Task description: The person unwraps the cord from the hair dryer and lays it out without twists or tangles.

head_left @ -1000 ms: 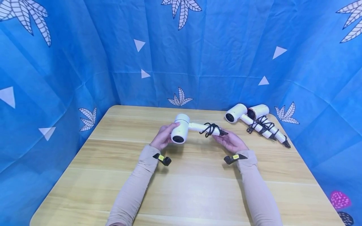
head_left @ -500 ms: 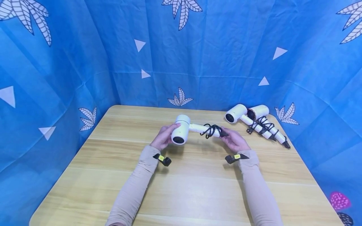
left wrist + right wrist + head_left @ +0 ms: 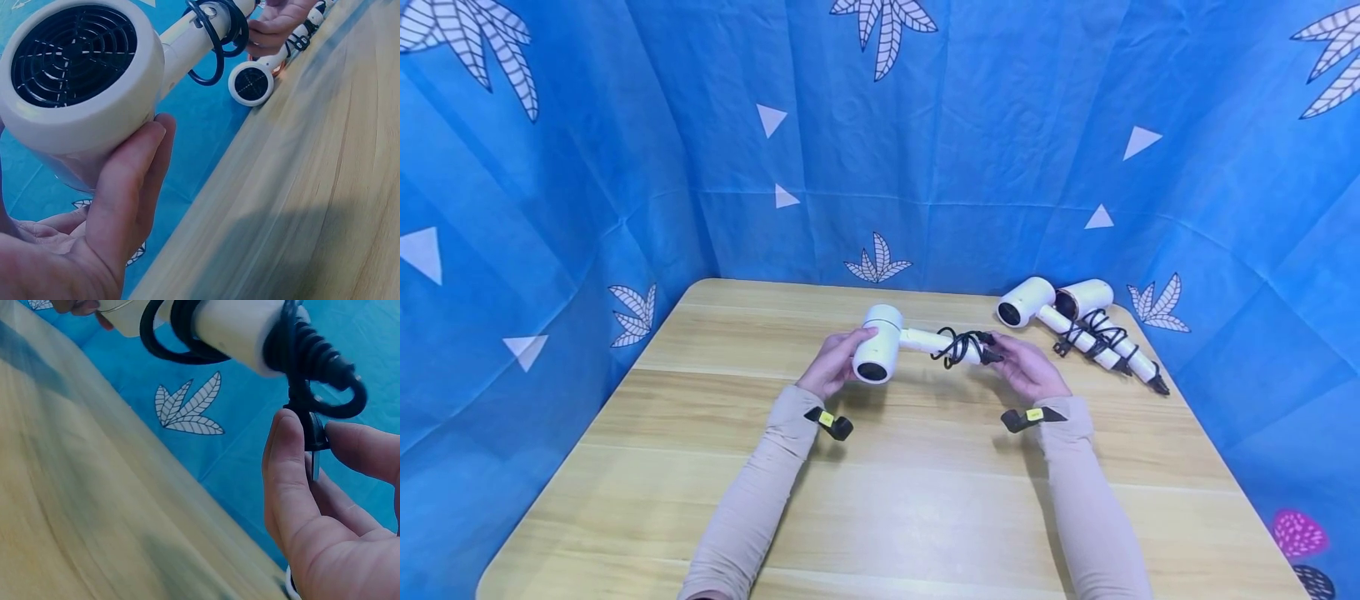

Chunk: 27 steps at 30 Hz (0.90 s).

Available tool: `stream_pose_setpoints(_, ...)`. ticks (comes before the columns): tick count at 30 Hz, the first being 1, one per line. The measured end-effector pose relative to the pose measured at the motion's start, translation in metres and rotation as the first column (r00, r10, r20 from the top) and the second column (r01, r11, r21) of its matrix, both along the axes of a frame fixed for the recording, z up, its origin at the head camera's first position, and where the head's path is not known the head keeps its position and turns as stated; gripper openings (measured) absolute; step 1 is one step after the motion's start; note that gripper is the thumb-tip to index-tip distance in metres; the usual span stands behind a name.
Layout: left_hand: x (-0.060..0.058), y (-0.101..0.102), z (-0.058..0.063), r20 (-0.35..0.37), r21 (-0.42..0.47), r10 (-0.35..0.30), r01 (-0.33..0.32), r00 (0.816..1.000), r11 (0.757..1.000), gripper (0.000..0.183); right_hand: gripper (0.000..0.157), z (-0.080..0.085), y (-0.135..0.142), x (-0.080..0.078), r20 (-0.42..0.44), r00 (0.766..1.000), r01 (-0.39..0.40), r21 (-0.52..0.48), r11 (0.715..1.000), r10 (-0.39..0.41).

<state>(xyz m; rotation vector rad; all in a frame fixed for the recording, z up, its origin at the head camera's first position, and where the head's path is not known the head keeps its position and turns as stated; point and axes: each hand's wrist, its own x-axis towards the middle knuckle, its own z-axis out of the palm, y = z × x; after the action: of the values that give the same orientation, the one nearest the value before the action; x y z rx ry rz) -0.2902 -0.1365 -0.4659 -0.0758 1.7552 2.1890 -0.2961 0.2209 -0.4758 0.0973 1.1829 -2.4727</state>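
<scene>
A white hair dryer (image 3: 877, 354) is held above the table, its handle pointing right with a black cord (image 3: 957, 346) wound round it. My left hand (image 3: 835, 367) grips the dryer's barrel, and the left wrist view shows the black round grille (image 3: 75, 56) at its end. At the handle's end, my right hand (image 3: 1028, 369) pinches the black plug (image 3: 307, 428) of the cord between thumb and fingers. A metal prong of the plug shows in the right wrist view.
Two more white hair dryers, a nearer one (image 3: 1028, 300) and a farther one (image 3: 1088, 296), lie side by side at the back right of the wooden table (image 3: 910, 500), cords wound on their handles. A blue patterned curtain (image 3: 865, 150) surrounds the table's back and sides.
My right hand has shifted slightly right, from under the handle's end to the plug, which now shows between its fingers. The left hand and the dryer have hardly moved.
</scene>
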Motion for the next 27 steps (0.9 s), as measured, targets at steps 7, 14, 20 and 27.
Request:
stream_pose_setpoints(7, -0.003, 0.001, 0.000, -0.008, -0.008, -0.007, 0.007, 1.000, 1.000, 0.058, 0.031, 0.012, 0.001, 0.000, -0.059, 0.998, -0.008, -0.009, 1.000, 0.008)
stream_pose_setpoints(14, -0.005, 0.002, 0.002, -0.013, -0.005, -0.010, 0.010, 1.000, 1.000, 0.057, 0.031, 0.023, 0.004, 0.002, -0.103, 0.995, 0.017, 0.011, 1.000, -0.016)
stream_pose_setpoints(20, -0.005, 0.003, 0.001, -0.022, -0.006, -0.016, 0.016, 1.000, 1.000, 0.057, 0.024, 0.030, 0.002, 0.004, -0.141, 0.989, 0.056, 0.031, 0.998, -0.051)
stream_pose_setpoints(27, 0.000, 0.001, -0.005, -0.005, -0.024, -0.015, 0.015, 1.000, 1.000, 0.057, 0.020, 0.032, -0.001, 0.010, -0.200, 0.979, 0.065, 0.079, 0.995, -0.048)
